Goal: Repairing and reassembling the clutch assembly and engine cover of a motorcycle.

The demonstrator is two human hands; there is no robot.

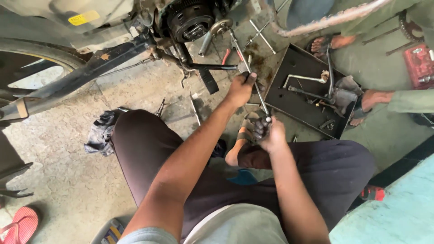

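Seen from the head camera, looking down past both knees at a concrete floor (68,180).

Left hand (240,89): fingers closed around the mid-shaft of a long metal wrench (247,72), at 12 o'clock from the knees. Grip clamped on the shaft.

Right hand (270,133): fingers wrapped tight over the near end of the same wrench, at 5 o'clock from the left hand, just beside a sandalled foot (242,135).

Wrench: runs on a diagonal from the right hand up toward 11 o'clock, far end with a round head (220,27) resting against the engine side of a motorcycle (90,27). Exact seating of the head on the engine not discernible.

Clutch housing (190,18): black, round, ribbed, at 10 o'clock from the wrench head, touching or just beside it.

Kick lever (209,79): black, hanging below the engine, at 9 o'clock from the left hand.

Rear tyre (36,49): at 9 o'clock, upper left.

Black metal tray (289,101): on the floor at 2 o'clock from the right hand, holding loose bars and small parts.

Dark rag (101,131): crumpled on the floor at 9 o'clock from the left knee.

Second person's feet (370,97): at 3 o'clock beyond the tray, well apart from both hands.

Red sandal (20,223): at 7 o'clock, lower left corner.
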